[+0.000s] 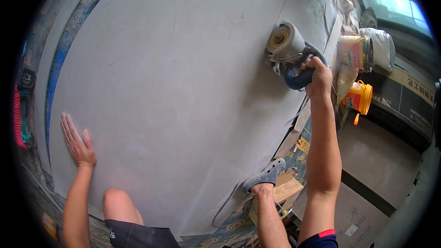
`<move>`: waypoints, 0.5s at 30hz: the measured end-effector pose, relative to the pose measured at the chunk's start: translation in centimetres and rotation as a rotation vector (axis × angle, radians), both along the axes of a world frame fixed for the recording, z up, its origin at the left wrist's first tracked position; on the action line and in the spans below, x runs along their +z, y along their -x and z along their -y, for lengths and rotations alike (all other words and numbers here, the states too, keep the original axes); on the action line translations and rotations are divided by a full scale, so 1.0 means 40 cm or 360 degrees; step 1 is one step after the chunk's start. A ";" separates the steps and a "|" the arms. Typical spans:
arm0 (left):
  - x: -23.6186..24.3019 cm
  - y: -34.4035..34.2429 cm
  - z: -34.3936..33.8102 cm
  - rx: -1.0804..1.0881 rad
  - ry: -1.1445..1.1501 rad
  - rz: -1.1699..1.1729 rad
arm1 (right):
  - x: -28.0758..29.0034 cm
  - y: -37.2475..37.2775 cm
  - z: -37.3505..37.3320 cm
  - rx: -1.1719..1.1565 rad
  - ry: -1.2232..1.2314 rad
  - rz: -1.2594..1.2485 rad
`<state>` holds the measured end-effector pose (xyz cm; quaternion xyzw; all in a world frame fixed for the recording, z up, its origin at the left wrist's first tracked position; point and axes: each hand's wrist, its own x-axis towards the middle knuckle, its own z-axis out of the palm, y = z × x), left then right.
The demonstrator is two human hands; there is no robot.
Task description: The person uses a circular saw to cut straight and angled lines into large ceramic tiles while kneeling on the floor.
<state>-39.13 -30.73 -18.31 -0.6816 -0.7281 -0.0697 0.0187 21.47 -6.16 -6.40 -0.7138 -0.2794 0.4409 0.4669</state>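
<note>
A very large pale grey tile slab (pixel 174 82) lies flat and fills most of the view. My left hand (pixel 77 141) rests flat on its near left part, fingers together and pointing away from me. My right hand (pixel 317 76) grips the blue handle of a handheld cutter (pixel 289 50) with a grey motor body, sitting on the slab close to its right edge. The blade is hidden under the tool. My bare knee (pixel 115 202) presses on the slab's near edge, and my foot in a grey clog (pixel 266 174) stands at its right edge.
The cutter's cord (pixel 225 211) trails off the near edge. Cardboard scraps (pixel 287 188) lie beside my foot. To the right stand an orange bucket (pixel 359 97), a dusty bucket (pixel 353 53), a white sack (pixel 381 46) and dark slabs (pixel 404 101). A blue strip (pixel 59 59) borders the slab's left side.
</note>
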 end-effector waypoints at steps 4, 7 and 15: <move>-0.002 0.005 0.001 0.0002 0.0001 -0.0010 | -0.002 0.002 0.002 -0.0011 0.0039 0.0015; -0.002 0.005 0.000 0.0005 0.0004 -0.0012 | -0.003 0.003 0.006 0.0016 0.0034 0.0007; -0.005 0.007 0.002 -0.0011 -0.0022 -0.0008 | -0.014 0.007 0.016 -0.0003 -0.0072 0.0048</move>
